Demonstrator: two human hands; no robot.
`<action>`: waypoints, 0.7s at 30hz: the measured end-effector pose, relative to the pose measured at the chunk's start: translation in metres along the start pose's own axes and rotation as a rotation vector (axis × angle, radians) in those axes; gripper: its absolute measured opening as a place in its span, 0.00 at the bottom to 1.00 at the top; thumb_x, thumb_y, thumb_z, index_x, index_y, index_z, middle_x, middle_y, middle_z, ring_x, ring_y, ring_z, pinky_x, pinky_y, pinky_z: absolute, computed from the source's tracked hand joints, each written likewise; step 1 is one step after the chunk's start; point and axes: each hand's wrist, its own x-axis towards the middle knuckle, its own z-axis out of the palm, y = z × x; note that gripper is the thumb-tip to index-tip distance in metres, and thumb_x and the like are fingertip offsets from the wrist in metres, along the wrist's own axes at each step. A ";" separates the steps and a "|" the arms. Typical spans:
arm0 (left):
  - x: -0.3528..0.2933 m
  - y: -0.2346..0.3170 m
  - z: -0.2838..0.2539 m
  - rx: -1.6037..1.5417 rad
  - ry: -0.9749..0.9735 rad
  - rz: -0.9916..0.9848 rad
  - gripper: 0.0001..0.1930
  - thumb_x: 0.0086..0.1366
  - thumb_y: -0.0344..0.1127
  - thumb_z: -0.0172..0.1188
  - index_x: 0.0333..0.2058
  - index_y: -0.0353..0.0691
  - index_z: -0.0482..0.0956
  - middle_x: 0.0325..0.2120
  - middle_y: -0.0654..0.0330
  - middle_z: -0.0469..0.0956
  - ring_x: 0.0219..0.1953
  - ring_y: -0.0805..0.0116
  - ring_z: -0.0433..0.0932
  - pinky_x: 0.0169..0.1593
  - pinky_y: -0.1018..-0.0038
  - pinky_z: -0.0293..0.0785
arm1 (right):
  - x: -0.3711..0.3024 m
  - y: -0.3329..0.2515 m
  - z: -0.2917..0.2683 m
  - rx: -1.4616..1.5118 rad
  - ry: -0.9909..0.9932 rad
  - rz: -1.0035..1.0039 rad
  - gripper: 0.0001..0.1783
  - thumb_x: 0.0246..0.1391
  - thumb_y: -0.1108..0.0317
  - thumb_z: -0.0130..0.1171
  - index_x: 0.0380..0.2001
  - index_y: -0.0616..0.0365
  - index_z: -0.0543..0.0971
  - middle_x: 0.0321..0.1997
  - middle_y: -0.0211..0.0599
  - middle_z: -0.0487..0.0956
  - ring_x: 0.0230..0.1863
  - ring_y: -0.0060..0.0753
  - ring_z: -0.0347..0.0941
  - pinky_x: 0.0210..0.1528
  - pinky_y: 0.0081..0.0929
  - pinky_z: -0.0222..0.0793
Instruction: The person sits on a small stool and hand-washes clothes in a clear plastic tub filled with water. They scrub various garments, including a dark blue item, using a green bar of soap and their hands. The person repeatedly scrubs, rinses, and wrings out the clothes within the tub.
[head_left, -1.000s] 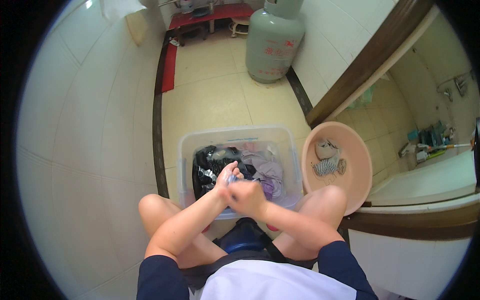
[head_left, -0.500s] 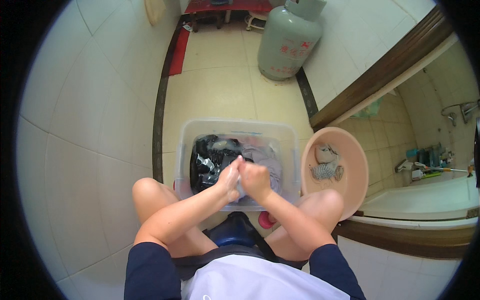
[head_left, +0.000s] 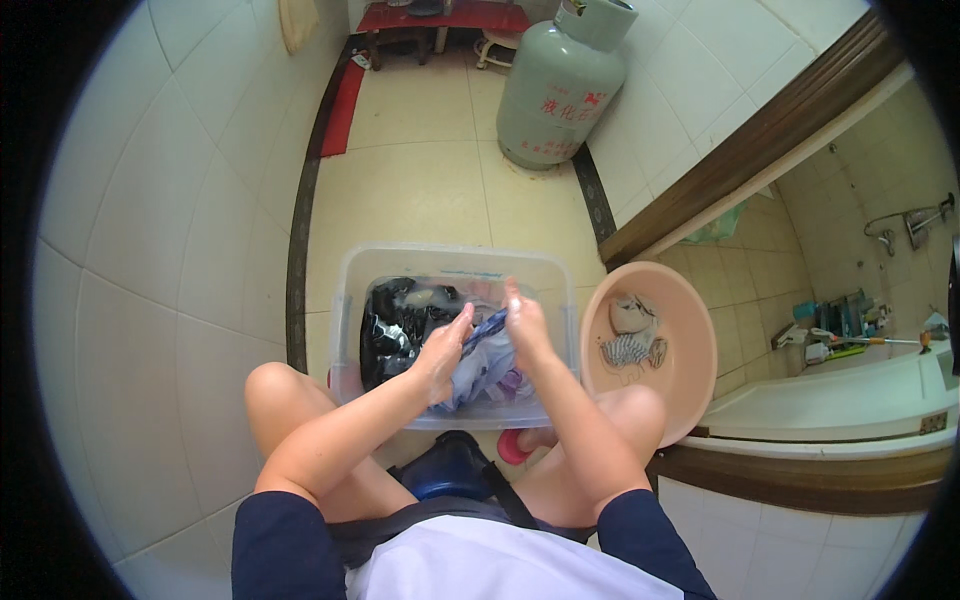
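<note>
My two hands have parted: half a second ago they were pressed against each other over the tub, and now a gap lies between them with blue cloth (head_left: 486, 366) spread across it. Most of that cloth was hidden by my hands then; now a darker patterned strip shows stretching from one palm toward the other, and the paler part hangs below, over the near side of the clear plastic tub (head_left: 561, 330).

My left hand (head_left: 442, 352) has its fingers nearly straight, palm turned inward against the cloth. My right hand (head_left: 524, 324) faces it from the other side, thumb side uppermost, also touching the cloth. How firmly either one grips I can't tell, since the folds and palms hide it.

Black cloth (head_left: 393, 335) lies wet and shiny in the left part of the tub, as it did before, and a purple piece (head_left: 514, 383) shows beside my right hand. Just right of the tub stands the peach basin (head_left: 692, 335), where a whitish piece (head_left: 630, 314) and a grey patterned one (head_left: 626, 350) lie in the same spots as earlier.
</note>
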 end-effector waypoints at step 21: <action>0.007 -0.009 0.004 -0.375 -0.039 0.009 0.22 0.65 0.51 0.46 0.15 0.50 0.61 0.11 0.67 0.61 0.16 0.74 0.62 0.22 0.75 0.58 | -0.054 -0.027 0.031 -0.740 -0.089 -0.905 0.18 0.54 0.62 0.50 0.12 0.54 0.70 0.11 0.40 0.68 0.12 0.39 0.68 0.14 0.34 0.61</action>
